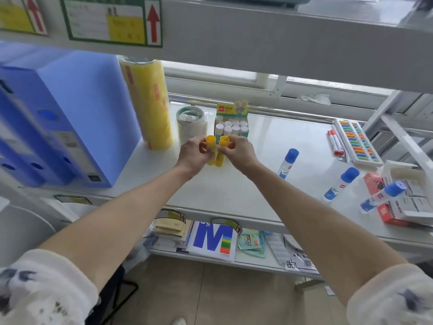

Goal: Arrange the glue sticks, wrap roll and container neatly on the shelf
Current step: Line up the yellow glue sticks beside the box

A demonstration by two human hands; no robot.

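Observation:
Two yellow glue sticks stand side by side on the white shelf. My left hand pinches the left glue stick and my right hand pinches the right glue stick. Just behind them stands a green display box of white glue sticks. To its left is a round clear container holding white sticks. The tall yellow wrap roll stands upright further left.
Blue file boxes fill the shelf's left end. Three blue-capped glue bottles lie to the right, near red markers, a tray of coloured clips and red and white boxes. A lower shelf holds paper packs.

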